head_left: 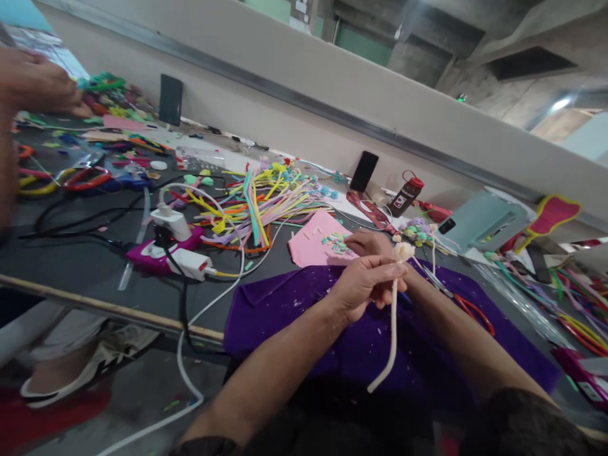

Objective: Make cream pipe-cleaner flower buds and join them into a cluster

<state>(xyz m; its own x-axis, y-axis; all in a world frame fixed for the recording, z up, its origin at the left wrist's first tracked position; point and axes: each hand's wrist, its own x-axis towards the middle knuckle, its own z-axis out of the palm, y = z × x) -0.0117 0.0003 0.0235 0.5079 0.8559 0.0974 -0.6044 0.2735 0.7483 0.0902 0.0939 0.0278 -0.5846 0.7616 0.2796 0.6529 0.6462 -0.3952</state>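
Observation:
My left hand (pixel 368 285) is closed on a cream fuzzy-stem flower (pixel 403 252), pinching it just below the bloom. Its long stem (pixel 393 335) hangs down, bent toward the lower left. Beyond it, my right hand (pixel 369 242) reaches across to a pink sheet (pixel 313 237) strewn with small green, white and yellow bits (pixel 337 243). The right fingers are curled at those bits; anything between the tips is too small to make out. Under both forearms lies a purple cloth (pixel 280 304) with pale crumbs. Red-handled scissors (pixel 472 313) lie on it beside my right forearm.
Left of the sheet is a pile of coloured fuzzy stems (pixel 259 202). A purple power strip (pixel 142 256) with chargers and cables sits nearer the table edge. A dark bottle (pixel 406 195) and a phone (pixel 365 171) stand at the back. Another person's hand (pixel 40 82) is far left.

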